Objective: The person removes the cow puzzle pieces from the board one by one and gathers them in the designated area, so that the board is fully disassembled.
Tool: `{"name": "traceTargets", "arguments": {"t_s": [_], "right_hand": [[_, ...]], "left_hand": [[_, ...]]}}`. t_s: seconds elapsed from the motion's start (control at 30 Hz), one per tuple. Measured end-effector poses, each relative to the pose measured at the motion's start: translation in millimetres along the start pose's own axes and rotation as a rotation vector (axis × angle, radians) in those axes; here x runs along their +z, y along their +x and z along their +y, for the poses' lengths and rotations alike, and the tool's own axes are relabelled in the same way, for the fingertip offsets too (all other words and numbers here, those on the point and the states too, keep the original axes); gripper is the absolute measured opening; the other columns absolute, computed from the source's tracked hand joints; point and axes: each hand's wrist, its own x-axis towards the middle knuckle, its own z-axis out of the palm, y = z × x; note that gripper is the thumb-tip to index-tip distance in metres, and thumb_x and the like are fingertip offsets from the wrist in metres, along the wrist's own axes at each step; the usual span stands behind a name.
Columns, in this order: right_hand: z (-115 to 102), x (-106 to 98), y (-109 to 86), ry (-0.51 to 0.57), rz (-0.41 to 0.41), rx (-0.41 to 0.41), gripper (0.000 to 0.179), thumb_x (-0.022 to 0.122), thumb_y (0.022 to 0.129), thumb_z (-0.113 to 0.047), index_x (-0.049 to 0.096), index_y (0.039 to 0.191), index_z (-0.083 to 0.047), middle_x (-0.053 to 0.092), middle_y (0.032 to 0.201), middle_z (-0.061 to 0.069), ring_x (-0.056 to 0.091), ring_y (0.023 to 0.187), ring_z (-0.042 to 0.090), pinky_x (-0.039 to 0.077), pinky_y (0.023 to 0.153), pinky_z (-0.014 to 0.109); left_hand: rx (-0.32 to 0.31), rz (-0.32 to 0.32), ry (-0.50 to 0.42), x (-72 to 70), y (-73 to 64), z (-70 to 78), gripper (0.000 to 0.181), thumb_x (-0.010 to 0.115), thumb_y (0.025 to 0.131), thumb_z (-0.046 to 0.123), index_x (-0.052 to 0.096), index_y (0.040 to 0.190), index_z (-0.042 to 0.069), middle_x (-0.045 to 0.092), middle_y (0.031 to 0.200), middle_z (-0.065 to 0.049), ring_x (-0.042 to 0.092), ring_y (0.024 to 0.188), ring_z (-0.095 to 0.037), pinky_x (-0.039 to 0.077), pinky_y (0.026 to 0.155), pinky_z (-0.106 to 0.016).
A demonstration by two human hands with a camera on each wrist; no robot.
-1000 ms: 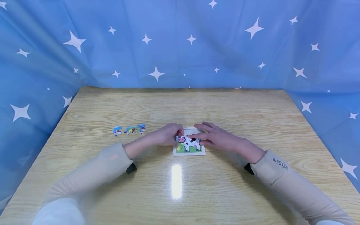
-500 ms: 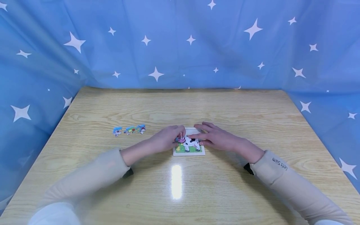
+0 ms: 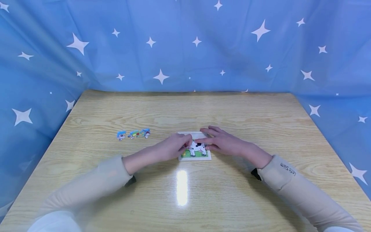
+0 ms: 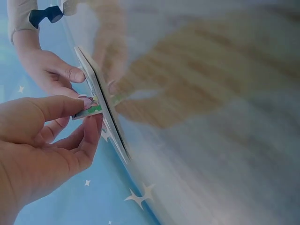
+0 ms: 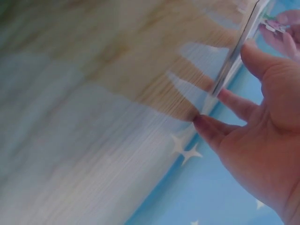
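A small puzzle board with a white frame (image 3: 200,159) lies on the table, showing a black-and-white cow (image 3: 198,149) on green. My left hand (image 3: 171,148) is over its left side. In the left wrist view, thumb and fingers pinch a puzzle piece (image 4: 89,111) with pink and green print, which stands tilted up from the board. My right hand (image 3: 226,141) rests on the board's right side with fingers spread; in the right wrist view, the thumb (image 5: 255,58) touches the board's edge. The left hand hides part of the picture.
Several small puzzle pieces lie in a row on the wooden table (image 3: 232,193) left of the board: one at the left (image 3: 121,135), a middle one (image 3: 134,134) and one at the right (image 3: 146,132). A blue star-patterned cloth (image 3: 185,58) hangs behind the table.
My left hand has shifted slightly toward me and pulled up a piece at the board's left, where the cow's head showed before. The right hand stays in place.
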Motion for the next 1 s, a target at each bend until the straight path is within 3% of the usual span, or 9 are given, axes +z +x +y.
{"name": "traceTargets", "arguments": {"t_s": [0.23,0.57,0.8,1.0], "right_hand": [[-1.5,-1.0,-0.3,-0.008,0.004,-0.007,0.045,0.071,0.108,-0.009,0.067,0.152,-0.012,0.05,0.161,0.032,0.047,0.143,0.064,0.046,0.113,0.071],[-2.5,-2.6,-0.7,-0.003,0.008,-0.012,0.044,0.07,0.109,-0.009,0.067,0.152,-0.013,0.051,0.16,0.032,0.048,0.143,0.064,0.046,0.113,0.071],[-2.7,-2.2,-1.0,-0.001,0.003,-0.005,0.045,0.07,0.108,-0.009,0.067,0.153,-0.012,0.05,0.161,0.033,0.046,0.144,0.064,0.046,0.114,0.07],[-3.8,-3.0,-0.7,-0.001,0.003,-0.01,0.043,0.069,0.11,-0.009,0.067,0.153,-0.012,0.05,0.161,0.032,0.046,0.144,0.063,0.046,0.114,0.07]], "left_hand": [[-0.041,-0.016,-0.015,-0.1,-0.5,4.9,0.022,0.065,0.101,-0.015,0.056,0.097,0.005,0.06,0.088,-0.004,0.053,0.078,-0.013,0.044,0.07,-0.019],[-0.041,0.027,0.07,-2.8,0.8,4.3,0.022,0.066,0.101,-0.014,0.055,0.096,0.005,0.063,0.079,-0.004,0.05,0.07,-0.013,0.043,0.066,-0.021],[0.018,0.087,0.098,-3.5,1.9,-0.3,0.026,0.074,0.099,-0.01,0.056,0.092,0.007,0.063,0.085,-0.004,0.056,0.077,-0.015,0.05,0.071,-0.023],[-0.039,0.039,0.077,-8.0,2.8,0.4,0.025,0.071,0.103,-0.008,0.054,0.095,0.009,0.059,0.085,-0.002,0.05,0.074,-0.013,0.043,0.067,-0.022]]}}
